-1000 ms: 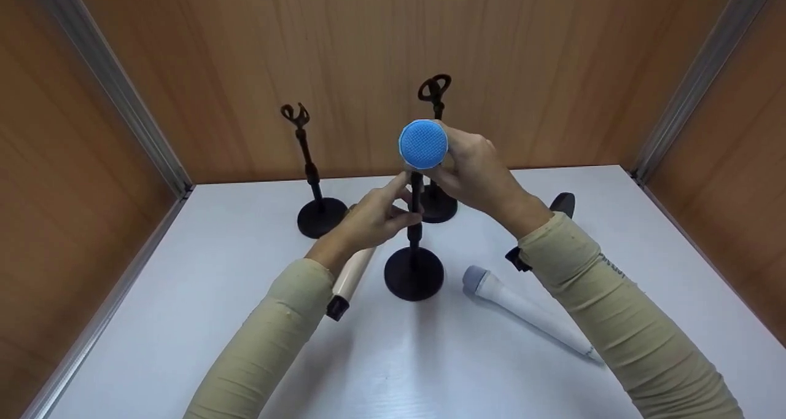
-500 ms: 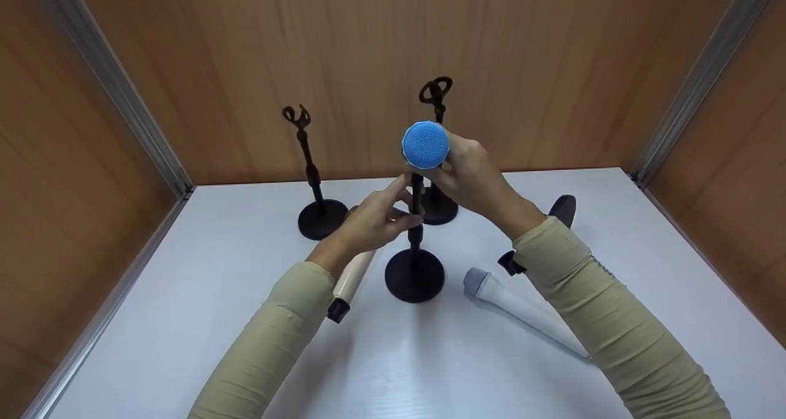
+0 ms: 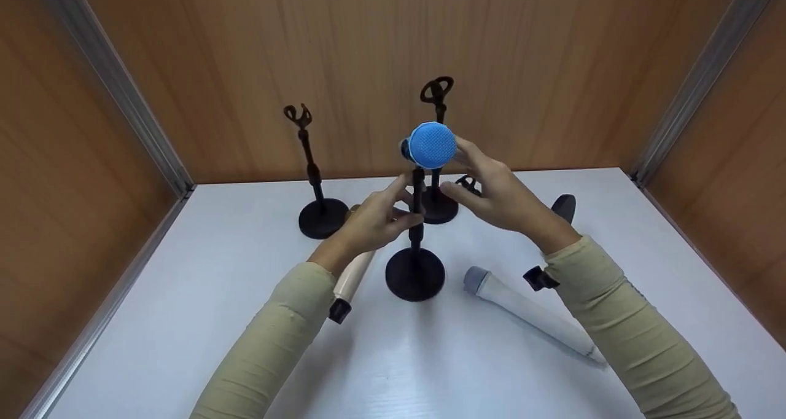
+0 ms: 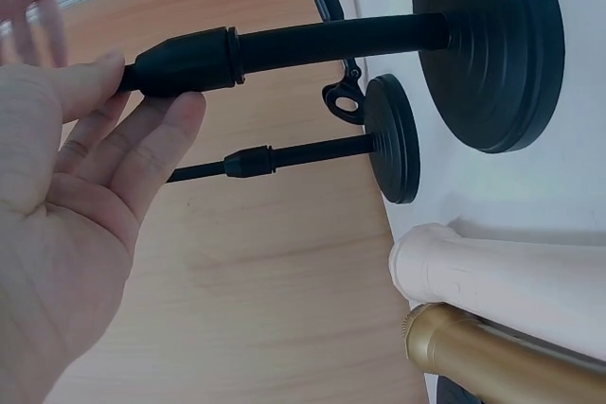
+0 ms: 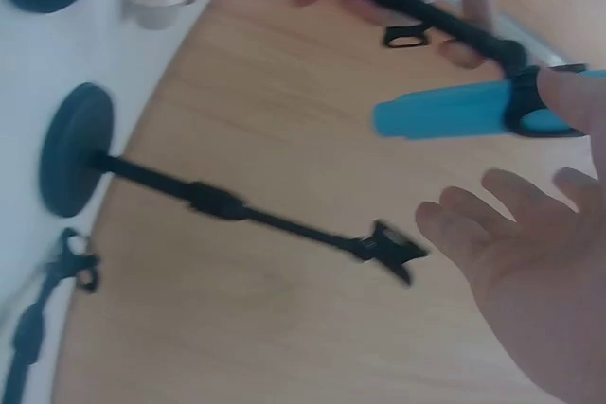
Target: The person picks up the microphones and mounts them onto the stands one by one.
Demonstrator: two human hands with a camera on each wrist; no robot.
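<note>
A blue microphone [image 3: 433, 145] sits in the clip [image 5: 521, 106] on top of a black desk stand, whose round base [image 3: 415, 274] rests on the white table. My left hand [image 3: 374, 219] pinches the pole of this stand between thumb and fingers; the left wrist view shows the grip at the dark collar [image 4: 189, 61]. Just right of the microphone is my right hand [image 3: 503, 191], its fingers spread and loosely bent with nothing held. In the right wrist view its thumb overlaps the clip, while the other fingers [image 5: 473, 224] are apart from the microphone's blue body.
Two more black stands with bare clips stand behind, at left [image 3: 322, 219] and centre [image 3: 439, 207]. Another stand [image 3: 564, 207] lies partly behind my right arm. A white microphone [image 3: 528, 311] lies at right; a pale one [image 3: 353, 278] and a gold one [image 4: 492, 357] lie under my left arm.
My right hand has let go of the blue microphone and moved off to the right, its fingers spreading. The microphone's head has shifted slightly right. My left hand stays on the pole.
</note>
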